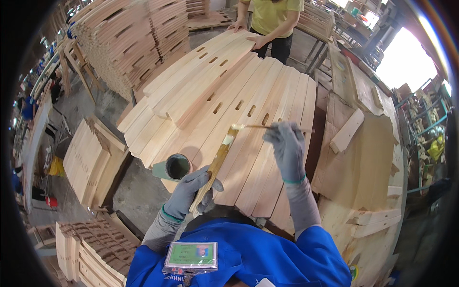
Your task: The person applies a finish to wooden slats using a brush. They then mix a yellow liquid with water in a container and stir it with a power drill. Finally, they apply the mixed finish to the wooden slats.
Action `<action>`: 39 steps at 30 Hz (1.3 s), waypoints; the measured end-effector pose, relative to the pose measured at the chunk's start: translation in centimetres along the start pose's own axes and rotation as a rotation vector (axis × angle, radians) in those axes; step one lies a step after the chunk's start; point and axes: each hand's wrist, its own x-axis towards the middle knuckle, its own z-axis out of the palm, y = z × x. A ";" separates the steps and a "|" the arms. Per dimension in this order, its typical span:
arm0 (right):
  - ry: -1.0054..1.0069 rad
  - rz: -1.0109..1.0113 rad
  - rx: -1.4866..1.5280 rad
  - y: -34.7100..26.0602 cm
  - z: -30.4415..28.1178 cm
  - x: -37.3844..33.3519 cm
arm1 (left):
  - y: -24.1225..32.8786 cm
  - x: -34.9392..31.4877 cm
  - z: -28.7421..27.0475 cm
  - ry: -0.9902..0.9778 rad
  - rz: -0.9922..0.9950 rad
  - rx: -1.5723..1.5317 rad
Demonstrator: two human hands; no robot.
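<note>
My left hand, in a grey glove, grips a narrow wooden strip that slants up and away. Its far end is stained brown and carries white paste. Between the fingers of my right hand, also gloved, is a thin brush held level, its white-coated tip touching the strip's far end. Below both hands lie pale wooden boards side by side, several with oval slots. A green-grey cup with a dark inside stands beyond my left hand, at the boards' left edge.
Across the boards, a person in a yellow shirt has both hands on a group of slotted boards. Tall wood stacks rise at the back left. More stacked pieces stand left; a cardboard-covered bench runs along the right.
</note>
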 end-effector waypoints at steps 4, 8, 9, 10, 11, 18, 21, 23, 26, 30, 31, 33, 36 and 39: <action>-0.052 -0.029 -0.345 -0.5 -0.9 8.9 | -2.8 2.3 -0.1 0.138 -0.005 -0.053; -0.174 -0.021 -0.703 1.4 -3.8 17.1 | -5.2 3.4 0.5 0.205 -0.035 -0.104; -0.216 -0.004 -0.784 2.0 -4.3 18.8 | -5.5 3.4 0.7 0.226 -0.045 -0.088; -0.240 0.025 -0.782 2.4 -4.5 20.0 | -5.5 3.2 0.8 0.246 -0.057 -0.074; -0.261 0.053 -0.782 2.7 -4.9 21.1 | -5.6 3.0 1.0 0.261 -0.070 -0.060; -0.335 0.150 -0.772 6.5 -4.3 24.5 | -6.6 2.4 1.0 0.360 -0.119 -0.076; -0.361 0.221 -0.768 8.2 -4.0 25.1 | -6.8 3.0 1.0 0.404 -0.106 -0.098; -0.387 0.248 -0.838 9.1 -4.0 24.7 | -6.5 3.1 0.8 0.374 -0.121 -0.112; -0.357 0.077 -1.004 8.3 -3.6 25.6 | -6.0 3.8 1.0 0.397 -0.095 -0.111; -0.548 -0.069 -1.278 8.2 -2.7 24.2 | -6.5 4.1 0.4 0.415 -0.069 -0.141; -0.633 -0.019 -1.208 8.5 -2.5 23.5 | -6.6 4.1 0.2 0.409 -0.068 -0.142; -0.785 0.075 -1.067 8.9 -2.4 22.5 | -6.6 4.2 0.1 0.383 -0.065 -0.135; -0.726 -0.018 -1.092 8.4 -4.2 24.3 | -6.2 4.4 0.4 0.355 -0.066 -0.099; -0.679 -0.096 -1.208 7.5 -4.6 25.1 | -5.7 4.2 0.3 0.333 -0.094 -0.103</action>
